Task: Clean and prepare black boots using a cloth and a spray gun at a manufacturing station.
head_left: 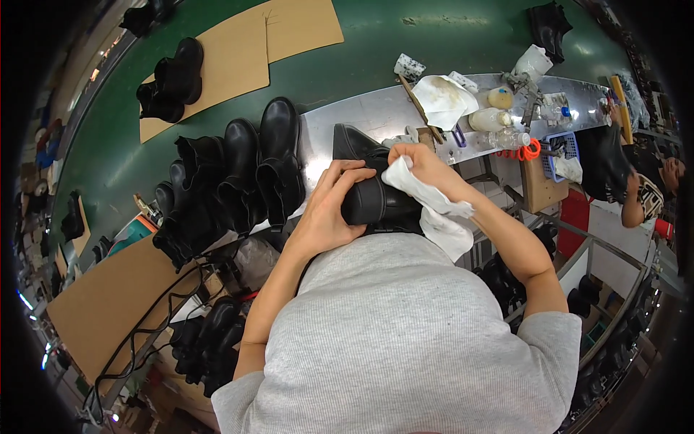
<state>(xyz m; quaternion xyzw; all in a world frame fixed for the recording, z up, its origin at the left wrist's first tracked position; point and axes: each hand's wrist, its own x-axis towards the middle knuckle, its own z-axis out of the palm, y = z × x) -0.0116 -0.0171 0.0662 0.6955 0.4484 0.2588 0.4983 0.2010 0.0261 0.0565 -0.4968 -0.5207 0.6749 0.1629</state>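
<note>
Black boots [238,173] crowd the bench beside both hands, left [327,210] gripping a boot [372,189], right [418,163] clutching a white cloth [434,206].

Both forearms reach forward and bend inward, the left hand [327,210] with fingers curled in a firm grip, the right hand [418,165] closed just beside it.
</note>
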